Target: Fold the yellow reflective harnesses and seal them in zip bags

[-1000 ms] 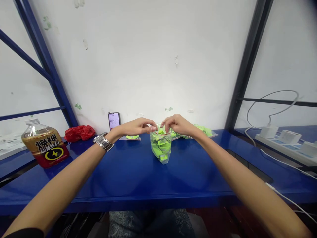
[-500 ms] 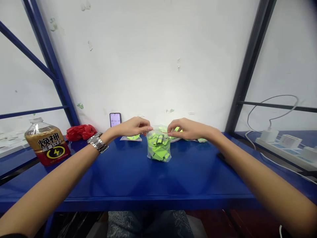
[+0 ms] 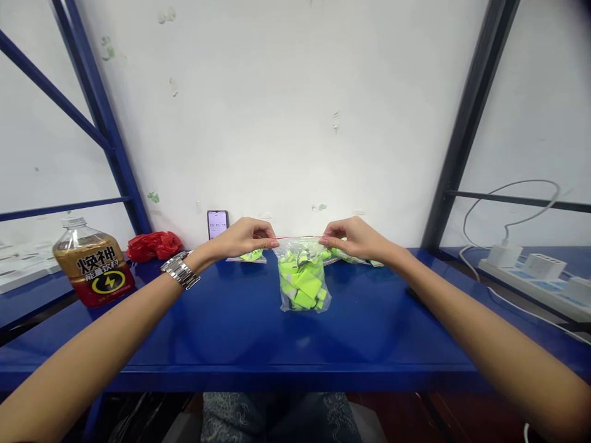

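1. Clear bag (image 3: 302, 280), red strip along its top, filled with neon-green pieces.
2. Table (image 3: 231, 332): glossy blue.
3. Bottle (image 3: 93, 263): amber liquid, red label, yellow lightning badge.
4. Crumpled bag (image 3: 154, 245): red.
5. Wristwatch (image 3: 180, 271): silver.

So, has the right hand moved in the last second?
Yes. The right hand has slid to the right, farther from the phone propped against the wall, while pinching the top edge of the bag.
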The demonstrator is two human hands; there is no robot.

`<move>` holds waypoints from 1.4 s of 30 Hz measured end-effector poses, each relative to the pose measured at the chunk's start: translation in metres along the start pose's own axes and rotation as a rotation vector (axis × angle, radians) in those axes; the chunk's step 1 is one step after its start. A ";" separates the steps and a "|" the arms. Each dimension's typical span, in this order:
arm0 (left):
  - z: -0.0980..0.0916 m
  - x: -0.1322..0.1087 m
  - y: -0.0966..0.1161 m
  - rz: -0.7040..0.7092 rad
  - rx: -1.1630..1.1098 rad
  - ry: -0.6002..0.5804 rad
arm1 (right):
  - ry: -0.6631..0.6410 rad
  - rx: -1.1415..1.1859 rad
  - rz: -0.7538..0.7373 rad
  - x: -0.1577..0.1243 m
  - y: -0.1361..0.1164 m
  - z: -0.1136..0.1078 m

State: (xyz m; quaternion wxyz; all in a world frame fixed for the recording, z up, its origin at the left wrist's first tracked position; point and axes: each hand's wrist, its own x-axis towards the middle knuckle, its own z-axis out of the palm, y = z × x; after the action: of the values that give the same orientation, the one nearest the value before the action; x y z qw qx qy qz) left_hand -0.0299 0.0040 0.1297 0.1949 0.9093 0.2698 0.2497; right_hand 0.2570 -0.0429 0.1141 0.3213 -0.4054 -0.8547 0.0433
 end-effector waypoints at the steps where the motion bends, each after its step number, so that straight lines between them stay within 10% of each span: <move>1: 0.001 -0.001 -0.001 0.002 -0.017 0.005 | 0.013 0.001 0.000 -0.001 0.001 0.001; 17: 0.025 -0.005 -0.006 0.100 0.172 0.217 | 0.133 0.187 -0.009 -0.012 0.014 0.027; 28: 0.025 -0.012 -0.001 0.112 0.248 0.178 | 0.139 -0.147 -0.082 -0.013 0.010 0.026; 42: 0.025 -0.017 -0.002 0.127 0.206 0.197 | 0.130 0.032 0.012 -0.015 0.009 0.026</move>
State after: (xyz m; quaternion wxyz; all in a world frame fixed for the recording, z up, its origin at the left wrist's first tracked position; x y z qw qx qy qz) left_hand -0.0295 -0.0099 0.1030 0.0569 0.9108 0.2537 0.3208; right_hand 0.2547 -0.0428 0.0833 0.3823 -0.4073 -0.8288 0.0323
